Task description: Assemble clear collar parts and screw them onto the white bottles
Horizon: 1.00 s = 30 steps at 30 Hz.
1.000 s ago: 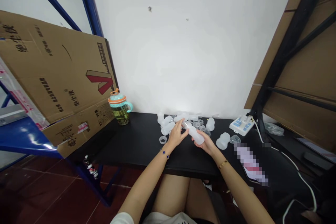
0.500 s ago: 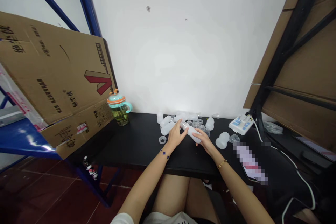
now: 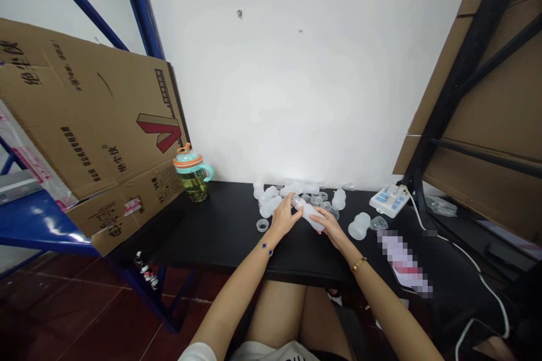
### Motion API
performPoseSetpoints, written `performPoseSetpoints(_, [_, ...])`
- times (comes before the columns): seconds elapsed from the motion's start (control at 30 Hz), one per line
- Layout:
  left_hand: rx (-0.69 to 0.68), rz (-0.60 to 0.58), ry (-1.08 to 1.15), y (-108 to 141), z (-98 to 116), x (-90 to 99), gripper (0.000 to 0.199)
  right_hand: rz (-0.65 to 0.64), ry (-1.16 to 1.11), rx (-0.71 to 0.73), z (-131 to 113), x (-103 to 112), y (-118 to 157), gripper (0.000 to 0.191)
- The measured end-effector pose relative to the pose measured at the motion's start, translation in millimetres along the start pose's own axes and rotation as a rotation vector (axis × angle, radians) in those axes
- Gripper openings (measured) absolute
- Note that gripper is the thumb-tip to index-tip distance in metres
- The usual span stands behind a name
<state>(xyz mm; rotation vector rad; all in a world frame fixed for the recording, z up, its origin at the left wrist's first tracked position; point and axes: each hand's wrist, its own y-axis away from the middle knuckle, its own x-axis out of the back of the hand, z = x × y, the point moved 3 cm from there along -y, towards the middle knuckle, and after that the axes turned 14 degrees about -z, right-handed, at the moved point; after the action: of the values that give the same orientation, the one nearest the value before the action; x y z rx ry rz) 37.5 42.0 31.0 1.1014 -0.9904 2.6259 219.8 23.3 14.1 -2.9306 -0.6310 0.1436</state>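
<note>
A frosted white plastic bottle (image 3: 312,216) lies tilted between my two hands, just above the black table (image 3: 228,237). My right hand (image 3: 333,229) is closed round its lower body. At the bottle's upper left end is a clear cap (image 3: 298,201), gripped by the fingers and thumb of my left hand (image 3: 283,221). Left of that hand, a loose white ring (image 3: 262,225) rests on the tabletop. Beyond my hands lies a cluster of frosted bottles (image 3: 269,206) and clear rings (image 3: 317,199). Another frosted bottle (image 3: 359,226) sits right of my right hand, beside a clear cap (image 3: 378,223).
A jug of green liquid (image 3: 193,183) with a turquoise handle stands at the left, by a large cardboard box (image 3: 105,118). To the right are a white power strip (image 3: 389,201) with a cable (image 3: 459,254) and a blurred-out flat object (image 3: 406,265). A white wall (image 3: 296,79) closes the back.
</note>
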Motion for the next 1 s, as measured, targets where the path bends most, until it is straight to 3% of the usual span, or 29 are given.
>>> performPoseSetpoints(0.2, [-0.044,0.005,0.113,3,1,1.9,0.058,-0.057,-0.144,-0.032,4,0,-1,0.038])
performPoseSetpoints(0.43, [-0.210,-0.047,0.215,7,10,5.7,0.065,-0.230,-0.411,-0.108,11,3,-1,0.039])
performPoseSetpoints(0.57, [-0.182,-0.053,0.309,4,11,3.1,0.061,-0.293,-0.391,-0.127,15,4,-3,0.043])
performPoseSetpoints(0.7, [-0.101,0.021,0.440,0,7,0.5,0.056,-0.264,-0.357,-0.122,15,2,-3,0.044])
performPoseSetpoints(0.83, [-0.045,0.131,0.410,0,4,2.4,0.049,-0.154,-0.172,-0.041,10,-2,-3,0.042])
performPoseSetpoints(1.0, [-0.066,0.092,0.331,0,4,3.3,0.064,-0.073,-0.165,0.021,8,0,-2,0.037])
